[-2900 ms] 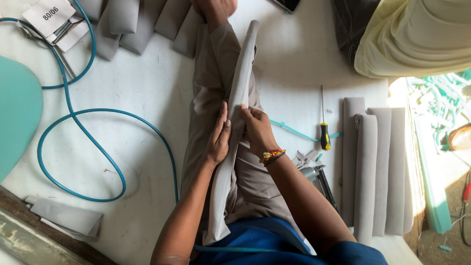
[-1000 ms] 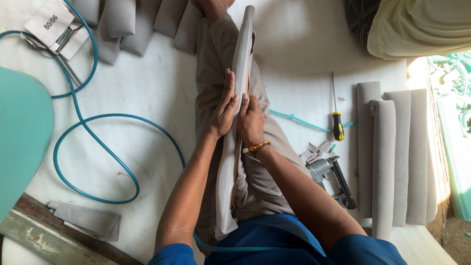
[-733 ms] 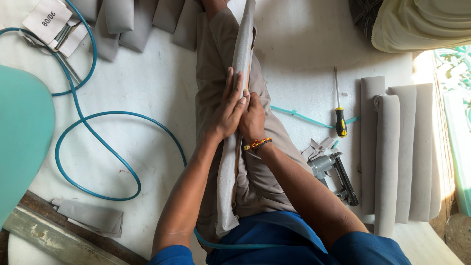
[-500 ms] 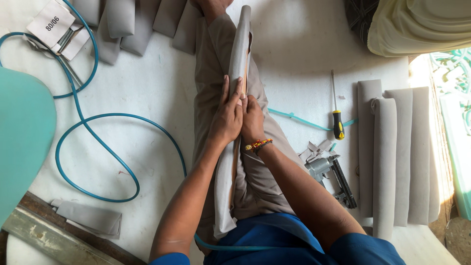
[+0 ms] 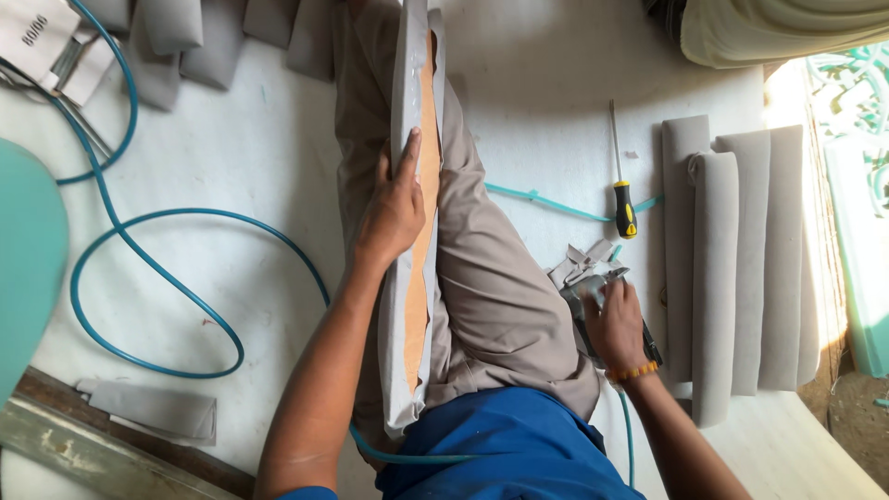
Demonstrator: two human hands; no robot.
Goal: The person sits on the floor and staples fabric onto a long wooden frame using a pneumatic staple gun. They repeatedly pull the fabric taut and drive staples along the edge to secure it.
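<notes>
A long narrow panel wrapped in grey fabric lies along my outstretched legs, its bare wooden back facing up. My left hand rests flat on the panel's middle, pressing the fabric edge against the wood. My right hand has reached out to the right and closes around a grey pneumatic staple gun lying on the white floor beside my thigh.
Several finished grey padded strips lie at the right. A yellow-and-black screwdriver lies beside them. A blue air hose loops over the floor at left. Grey fabric scraps and more padded pieces lie around.
Both hands were together on the panel's middle. My right hand has left the panel and moved right onto the staple gun; my left hand stays on the panel.
</notes>
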